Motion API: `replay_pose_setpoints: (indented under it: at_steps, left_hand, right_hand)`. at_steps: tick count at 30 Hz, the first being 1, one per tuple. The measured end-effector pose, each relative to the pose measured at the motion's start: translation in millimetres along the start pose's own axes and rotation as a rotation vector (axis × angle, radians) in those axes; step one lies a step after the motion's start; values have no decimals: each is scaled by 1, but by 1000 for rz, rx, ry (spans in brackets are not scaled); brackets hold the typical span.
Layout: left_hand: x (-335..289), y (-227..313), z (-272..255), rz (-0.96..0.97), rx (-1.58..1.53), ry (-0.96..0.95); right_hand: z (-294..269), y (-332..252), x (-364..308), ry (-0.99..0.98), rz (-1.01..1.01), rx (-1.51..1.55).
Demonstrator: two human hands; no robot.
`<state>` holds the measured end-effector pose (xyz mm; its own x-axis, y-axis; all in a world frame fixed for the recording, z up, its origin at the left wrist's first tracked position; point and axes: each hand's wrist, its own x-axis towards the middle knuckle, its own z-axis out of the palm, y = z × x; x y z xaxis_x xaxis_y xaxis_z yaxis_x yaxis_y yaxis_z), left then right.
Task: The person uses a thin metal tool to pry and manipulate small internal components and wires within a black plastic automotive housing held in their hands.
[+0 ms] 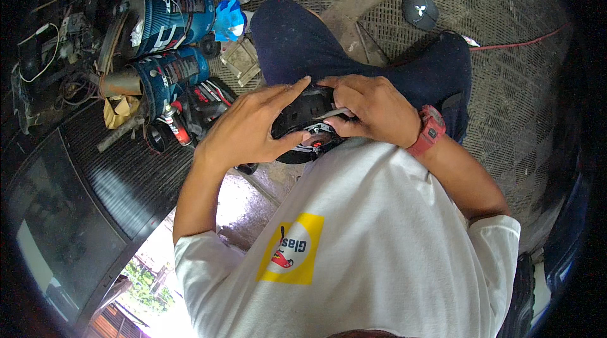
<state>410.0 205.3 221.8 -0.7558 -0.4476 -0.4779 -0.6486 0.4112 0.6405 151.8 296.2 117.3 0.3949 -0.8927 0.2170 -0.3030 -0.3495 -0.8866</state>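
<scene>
A black plastic housing (298, 114) rests in my lap against my white shirt. Inside its lower part show a silvery ring and a small orange-red centre, like a mechanism. My left hand (248, 124) grips the housing from the left, fingers stretched along its far edge and thumb on the near side by the mechanism. On the right, my right hand (374, 109) pinches a thin grey tool (335, 113) between thumb and fingers, its end lying over the housing. The tool's kind cannot be made out. My right fingers also hide the housing's right side.
Two blue cylindrical cans (174, 18) lie to the left, near a red-and-white spray can (175, 124) and a black-and-red tool (212, 94). A dark cap (420, 11) sits on the patterned floor mat at far right. A red cord (525, 43) runs along the floor.
</scene>
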Motion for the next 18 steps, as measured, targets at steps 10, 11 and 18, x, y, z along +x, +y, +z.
replay_pose_setpoints:
  at_steps: [10, 11, 18]
  left_hand:
    - [6, -5, 26, -10, -160, 159]
    - [4, -5, 29, 0, -145, 195]
    - [-7, 2, 67, 15, 8, 471]
  right_hand:
    - [-4, -4, -5, 63, 23, -29]
    - [-6, -6, -5, 65, 41, -13]
    - [-49, -59, -32, -186, 475, -178]
